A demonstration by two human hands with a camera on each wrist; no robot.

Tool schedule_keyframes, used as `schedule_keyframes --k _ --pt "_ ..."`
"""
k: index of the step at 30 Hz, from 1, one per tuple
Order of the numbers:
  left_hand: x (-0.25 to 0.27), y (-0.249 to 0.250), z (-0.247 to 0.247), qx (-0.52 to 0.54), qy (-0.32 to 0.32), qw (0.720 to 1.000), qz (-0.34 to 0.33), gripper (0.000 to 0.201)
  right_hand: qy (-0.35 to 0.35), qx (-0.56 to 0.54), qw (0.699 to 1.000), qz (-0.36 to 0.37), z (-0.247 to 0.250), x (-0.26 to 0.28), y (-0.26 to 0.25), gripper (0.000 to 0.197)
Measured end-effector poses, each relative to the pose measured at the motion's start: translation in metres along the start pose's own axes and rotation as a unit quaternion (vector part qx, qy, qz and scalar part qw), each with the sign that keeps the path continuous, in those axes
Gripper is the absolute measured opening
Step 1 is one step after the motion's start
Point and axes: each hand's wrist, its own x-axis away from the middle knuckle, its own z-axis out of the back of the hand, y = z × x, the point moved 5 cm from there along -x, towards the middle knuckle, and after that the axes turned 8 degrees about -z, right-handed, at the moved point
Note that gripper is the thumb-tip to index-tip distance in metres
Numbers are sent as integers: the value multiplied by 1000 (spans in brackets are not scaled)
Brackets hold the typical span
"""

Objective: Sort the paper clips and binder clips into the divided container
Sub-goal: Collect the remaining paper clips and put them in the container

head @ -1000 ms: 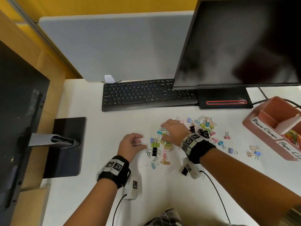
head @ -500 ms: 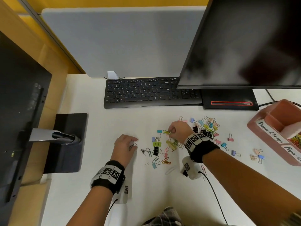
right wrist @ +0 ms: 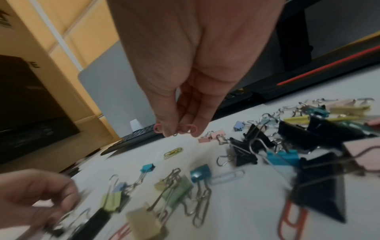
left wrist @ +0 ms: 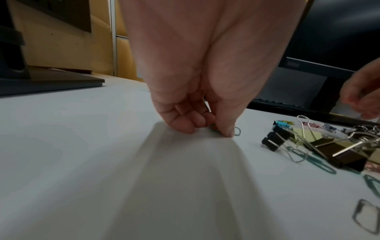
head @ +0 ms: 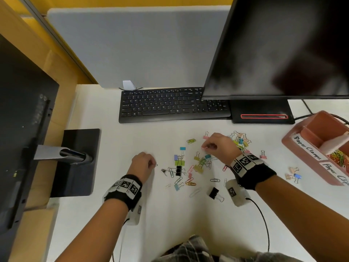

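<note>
A scatter of coloured paper clips and binder clips lies on the white desk in front of the keyboard. My right hand hovers above its far side and pinches pink paper clips between thumb and fingers. My left hand sits left of the pile, fingers curled down on the desk, pinching a thin wire paper clip. The pink divided container stands at the right edge, labelled for clamps and clips, with coloured clips in its near compartment.
A black keyboard and a monitor base lie behind the pile. A second monitor stand sits on the left. A few binder clips lie apart near the container. A black binder clip lies near my right wrist.
My right hand rose from the pile and moved right and back with pink clips pinched. My left hand slid left, away from the pile, dragging a wire clip.
</note>
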Motion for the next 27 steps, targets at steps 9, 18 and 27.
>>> schedule_keyframes --k 9,18,27 --pt "44 29 3 117 31 990 -76 18 -209 63 974 63 -65 60 -19 26" --pt "66 25 -48 94 18 995 -42 12 -129 80 988 -39 -59 53 17 54" --pt "50 32 -48 4 -30 999 -17 11 -126 143 981 40 -69 31 -19 35"
